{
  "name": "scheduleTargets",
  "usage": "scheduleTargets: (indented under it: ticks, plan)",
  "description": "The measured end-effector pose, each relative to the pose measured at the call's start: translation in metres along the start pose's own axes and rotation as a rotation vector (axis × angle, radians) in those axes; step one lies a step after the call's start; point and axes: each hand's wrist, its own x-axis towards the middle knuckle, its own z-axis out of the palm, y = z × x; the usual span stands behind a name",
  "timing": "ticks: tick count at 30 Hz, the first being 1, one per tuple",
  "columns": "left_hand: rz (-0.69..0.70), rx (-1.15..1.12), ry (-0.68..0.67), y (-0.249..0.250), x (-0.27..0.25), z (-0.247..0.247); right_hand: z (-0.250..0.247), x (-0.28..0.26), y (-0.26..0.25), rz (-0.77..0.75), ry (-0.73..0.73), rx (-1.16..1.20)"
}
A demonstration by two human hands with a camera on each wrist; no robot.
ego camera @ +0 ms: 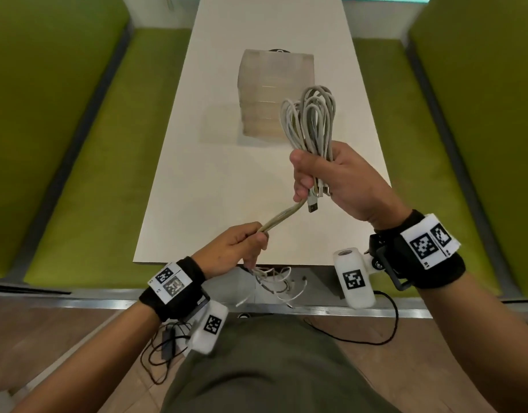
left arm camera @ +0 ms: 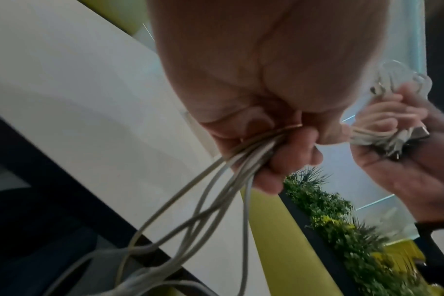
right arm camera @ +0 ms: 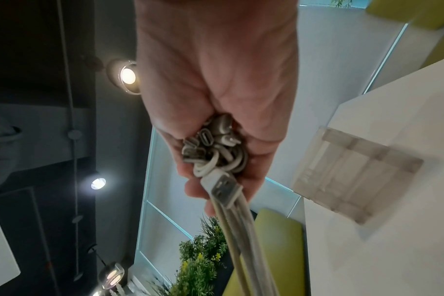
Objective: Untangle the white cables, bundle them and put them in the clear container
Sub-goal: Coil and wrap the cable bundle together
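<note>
Nearest, the left hand point(ego camera: 236, 242) is curling its fingers point(left arm camera: 289, 158) tight round a few strands of the cables point(ego camera: 312, 123), just over the near edge of the desk point(ego camera: 215, 180). Below those fingers, loose ends are dangling in a tangle past the desk edge. From the fist the strands are running up and rightward to the right hand point(ego camera: 340, 183), which is gripping a looped bundle, fingers point(right arm camera: 190, 176) wrapped round its waist. A USB plug point(ego camera: 313, 204) and other connectors are sticking out beneath these fingers, while the loops are standing upright above them. Beyond the loops, the clear container point(ego camera: 273, 93) is sitting on the desk, apart from both hands. Green benches point(ego camera: 87, 162) are flanking the desk on either side.
</note>
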Motion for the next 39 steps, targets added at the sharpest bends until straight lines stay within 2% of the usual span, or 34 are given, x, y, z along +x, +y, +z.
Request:
scheduleTargets:
  ticks: [4,9,12,15,21,24,29,31,33,35,39]
  plan:
    - [0.044,0.035,-0.054,0.015,0.006,0.004,0.016,0.002,0.004,-0.007,-0.03,0.028]
    - [0.145,-0.101,0.029,0.039,0.018,0.023,0.03,0.006,0.0,-0.029,-0.041,0.012]
    - [0.077,-0.093,0.068,0.023,0.007,0.019,0.014,0.009,-0.009,-0.071,-0.015,0.108]
    - [0.038,-0.107,0.085,0.016,-0.002,0.013,0.003,0.011,-0.012,-0.05,-0.016,0.127]
    - [0.176,-0.249,0.077,0.048,0.018,0.015,0.025,0.011,-0.006,-0.019,-0.135,0.014]
    - [0.147,-0.25,0.056,0.051,0.019,0.014,0.026,0.011,-0.005,-0.032,-0.136,-0.013]
    - [0.043,-0.24,-0.067,0.041,0.012,0.012,0.018,0.009,-0.005,-0.015,-0.08,0.071]
    - [-0.021,-0.228,-0.097,0.04,0.007,0.009,0.011,0.009,-0.007,-0.011,-0.086,-0.009]
    - [-0.07,-0.25,-0.107,0.042,0.004,0.002,0.005,0.008,-0.011,0.04,-0.142,-0.271]
    - [-0.127,-0.264,-0.134,0.044,0.002,-0.004,0.004,0.006,-0.012,0.108,-0.293,-0.486]
    - [-0.206,-0.481,-0.232,0.044,0.0,-0.008,0.01,0.008,-0.016,0.208,-0.588,-0.682]
